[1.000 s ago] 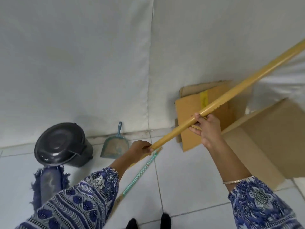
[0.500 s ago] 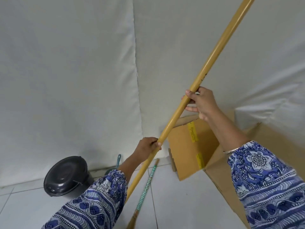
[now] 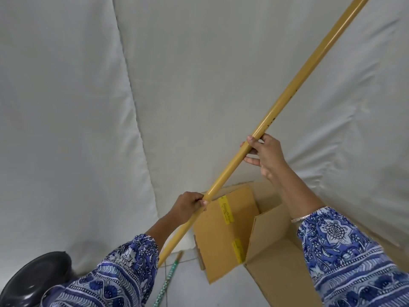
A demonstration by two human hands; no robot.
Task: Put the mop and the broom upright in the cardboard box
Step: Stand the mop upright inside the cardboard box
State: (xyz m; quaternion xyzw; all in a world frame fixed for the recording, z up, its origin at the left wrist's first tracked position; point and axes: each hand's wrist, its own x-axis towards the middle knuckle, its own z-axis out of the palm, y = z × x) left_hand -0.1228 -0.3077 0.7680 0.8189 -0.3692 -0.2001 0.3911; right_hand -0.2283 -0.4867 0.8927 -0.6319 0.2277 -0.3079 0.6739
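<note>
A long yellow mop handle (image 3: 294,85) runs steeply from the lower middle up to the top right corner. My left hand (image 3: 188,208) grips it low down, and my right hand (image 3: 264,152) holds it higher up with some fingers loose. The mop head is hidden below my left sleeve. The open cardboard box (image 3: 274,247) stands on the floor at the lower right, under my right forearm, with its flaps (image 3: 221,235) raised. The broom's green-and-white patterned handle (image 3: 169,276) lies on the tiled floor just left of the box.
A black lidded bin (image 3: 33,282) stands at the lower left by the wall. A white cloth backdrop (image 3: 88,129) covers the wall behind everything. White floor tiles (image 3: 188,291) show between the broom and the box.
The mop handle has swung from a shallow slant to a steep one and both hands have risen with it. The view has tilted up and shifted right, so the dustpan and mop head are out of sight.
</note>
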